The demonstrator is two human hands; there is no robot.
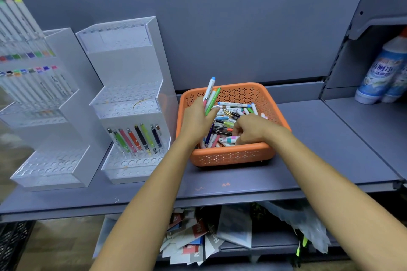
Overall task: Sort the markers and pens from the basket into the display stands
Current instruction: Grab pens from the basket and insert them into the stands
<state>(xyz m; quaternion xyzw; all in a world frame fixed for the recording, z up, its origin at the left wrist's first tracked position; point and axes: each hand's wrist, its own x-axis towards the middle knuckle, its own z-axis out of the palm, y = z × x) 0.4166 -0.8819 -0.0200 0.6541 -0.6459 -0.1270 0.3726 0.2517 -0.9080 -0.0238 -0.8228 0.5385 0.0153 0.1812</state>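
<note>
Gripping a marker bundle (210, 94), left hand (196, 120); right hand (251, 130) curled in basket (231, 156), grip unclear.

A flat grey metal back panel (242, 28) fills the upper middle of the frame. Below it a matte grey metal shelf (330, 138) runs from edge to edge, with small orange scribbles (222, 186) near its front lip. At the right edge stands a neighbouring grey shelving unit (372, 13) holding white-and-blue plastic bottles (383, 72). Under the shelf, in the lower middle, a lower tier carries a loose heap of printed papers (198, 235) and a crumpled translucent plastic bag (304, 222). At lower left a brown wood-look floor (55, 242) shows beside a black perforated crate (13, 246). The light is soft and even.
</note>
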